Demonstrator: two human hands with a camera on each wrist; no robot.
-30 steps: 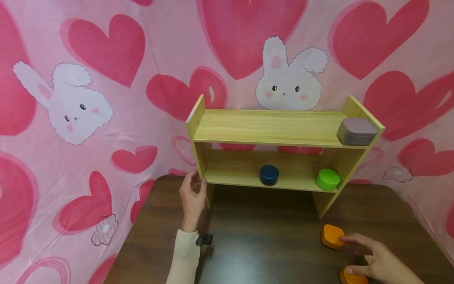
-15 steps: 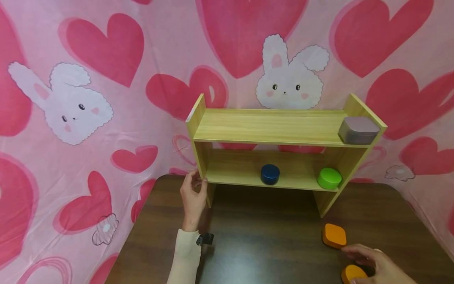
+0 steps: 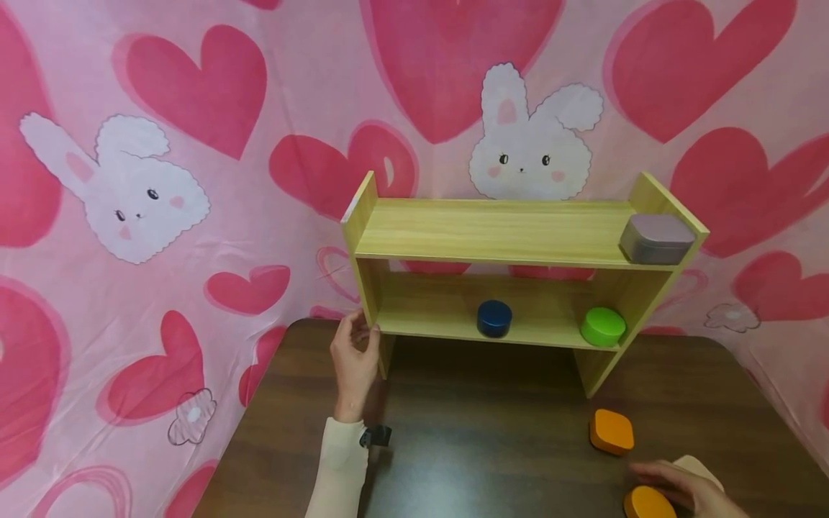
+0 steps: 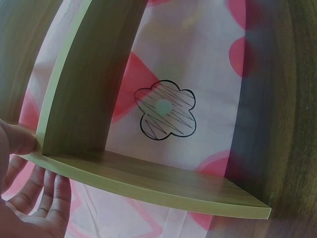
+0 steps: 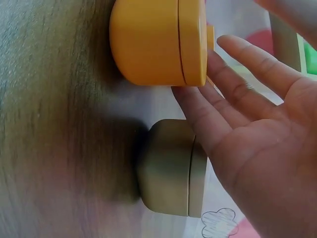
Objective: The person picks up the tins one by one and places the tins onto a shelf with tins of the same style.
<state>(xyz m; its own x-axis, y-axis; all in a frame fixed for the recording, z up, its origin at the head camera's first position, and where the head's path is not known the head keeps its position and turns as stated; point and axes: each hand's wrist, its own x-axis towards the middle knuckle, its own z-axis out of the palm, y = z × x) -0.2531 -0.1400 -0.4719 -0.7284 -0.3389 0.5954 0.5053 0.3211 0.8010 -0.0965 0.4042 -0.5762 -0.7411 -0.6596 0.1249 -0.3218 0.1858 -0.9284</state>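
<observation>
My left hand (image 3: 355, 363) grips the left side panel of a light wooden two-tier shelf (image 3: 492, 230); in the left wrist view its thumb (image 4: 20, 140) lies on the panel's edge, with the fingers around the outer side. My right hand (image 3: 686, 489) is low over the table at the right, fingers extended, between a rounded orange tin (image 3: 650, 502) and a beige tin (image 3: 699, 471). In the right wrist view, the orange tin (image 5: 148, 42) hides some fingertips, and the beige tin (image 5: 166, 168) stands beside the hand. Contact there is unclear. A squarish orange tin (image 3: 612, 432) lies farther forward.
A greyish-mauve tin (image 3: 657, 239) stands at the top shelf's right end. On the lower shelf are a round blue tin (image 3: 494, 319) and a round green tin (image 3: 603, 326). The dark wooden table (image 3: 479, 439) meets a pink heart-patterned backdrop (image 3: 311, 72).
My right hand has drawn back from the squarish orange tin toward the lower right. The beige tin shows more plainly beyond it. My left hand has stayed on the shelf panel.
</observation>
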